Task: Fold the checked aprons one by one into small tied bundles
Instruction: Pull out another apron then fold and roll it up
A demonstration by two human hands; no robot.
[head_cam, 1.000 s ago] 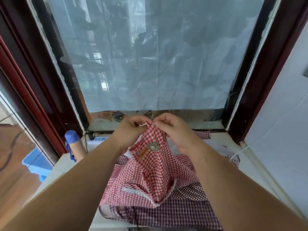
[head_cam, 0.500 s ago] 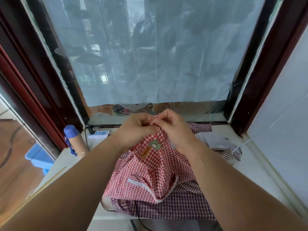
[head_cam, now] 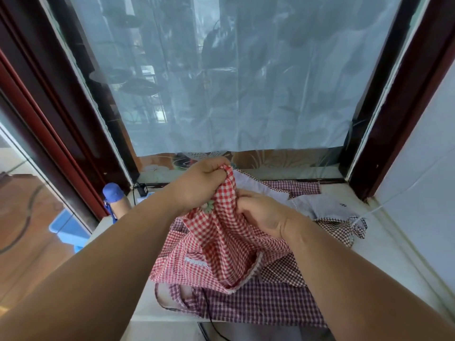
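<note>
Pale stone forms the window ledge (head_cam: 389, 244) that serves as the work surface, under a pane covered with a translucent sheet (head_cam: 234, 82) and framed in dark red wood. The red checked apron (head_cam: 221, 247) is lifted off the ledge at its top and drapes down onto a heap of other checked aprons, a purple one (head_cam: 258, 303) underneath and a brown one (head_cam: 337, 228) off to the right. The left hand (head_cam: 203, 184) has its fingers curled tight round the bunched top edge, holding it up; the right hand (head_cam: 262, 215) grips a fold lower down, its fingertips buried in the cloth. A small flower patch (head_cam: 209, 207) peeks out just below the left hand. The fabric looks thin, light and limp, so it will likely sag and slide out of any fold that is not pinned, while being in no danger of damage. Hems, corners and the strap ends seem the best places to take hold, since the middle only bunches. A blue-capped bottle (head_cam: 114, 196) stands at the ledge's left end, and a dark cable (head_cam: 213, 316) runs beneath the pile.
</note>
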